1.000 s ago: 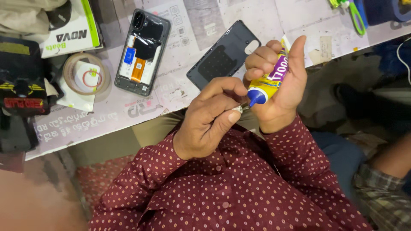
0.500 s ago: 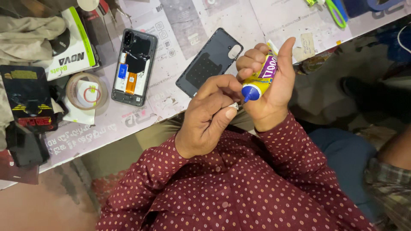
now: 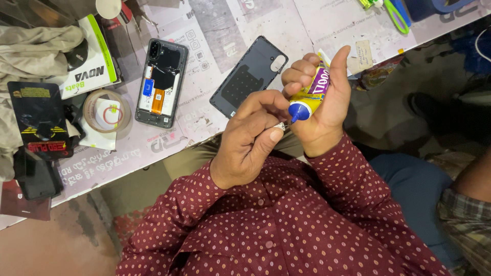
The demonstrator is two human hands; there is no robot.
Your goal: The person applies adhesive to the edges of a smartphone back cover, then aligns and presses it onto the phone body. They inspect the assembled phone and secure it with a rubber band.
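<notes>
While the worktable (image 3: 327, 25) keeps the opened phone (image 3: 160, 82) and its back cover (image 3: 248, 76) within reach, your right hand (image 3: 319, 110) wraps the glue tube (image 3: 310, 94) nozzle-down, letting your left hand's (image 3: 253, 138) fingers pinch the small metal tip (image 3: 282, 125).

Both hands work off the table edge, over the lap, with open air around them. At ten o'clock from the left hand (image 3: 253, 140), the dark back cover (image 3: 249, 76) lies just beyond the knuckles; farther at ten, the opened phone (image 3: 161, 82) and tape roll (image 3: 106, 111) crowd the mat. At twelve from the right hand (image 3: 322, 110), bare mat (image 3: 286, 25) offers passage.
</notes>
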